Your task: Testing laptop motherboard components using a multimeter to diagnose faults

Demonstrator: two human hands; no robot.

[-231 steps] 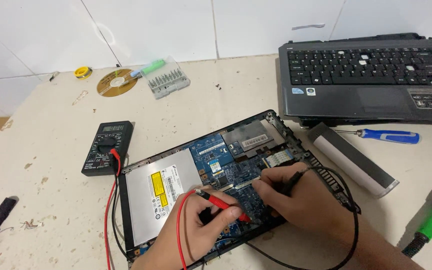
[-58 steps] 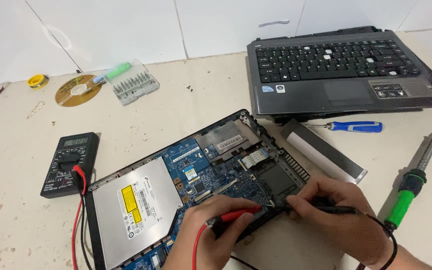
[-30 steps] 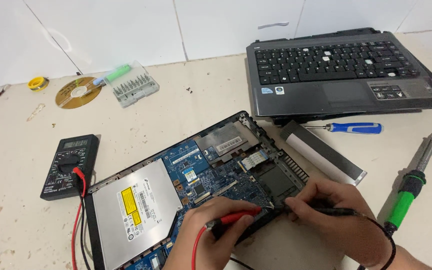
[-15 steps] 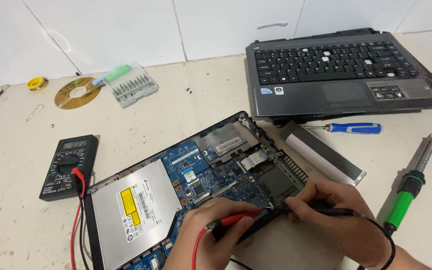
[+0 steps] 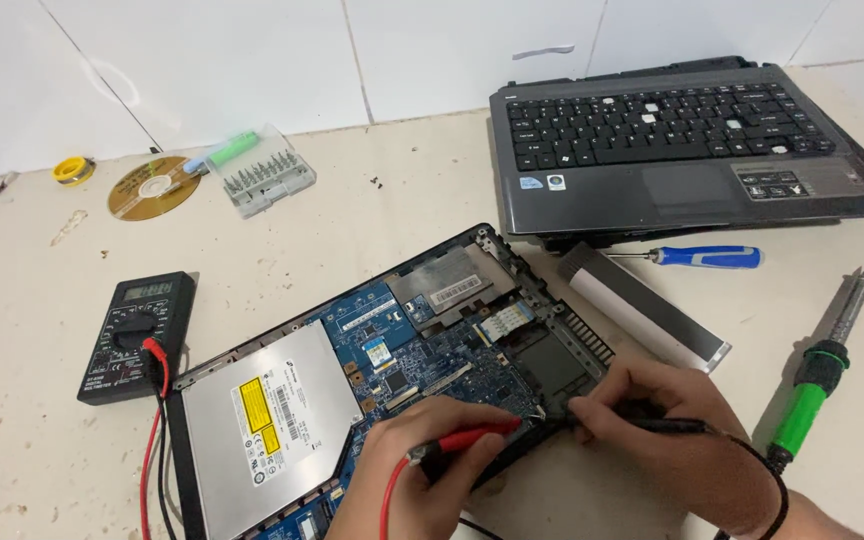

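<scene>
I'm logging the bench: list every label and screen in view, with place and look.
Yellow sticker: on the silver optical drive, rectangular.
White label: grey plate on the board, a strip.
Multimeter screen: top of the black meter, small grey rectangle.
Round stickers: laptop palm rest, left.

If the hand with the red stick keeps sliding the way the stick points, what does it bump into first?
The left hand aims its red probe rightward. First in line is probably the black probe tip held by the right hand, just ahead on the open laptop's board. Depth is hard to judge.
</scene>
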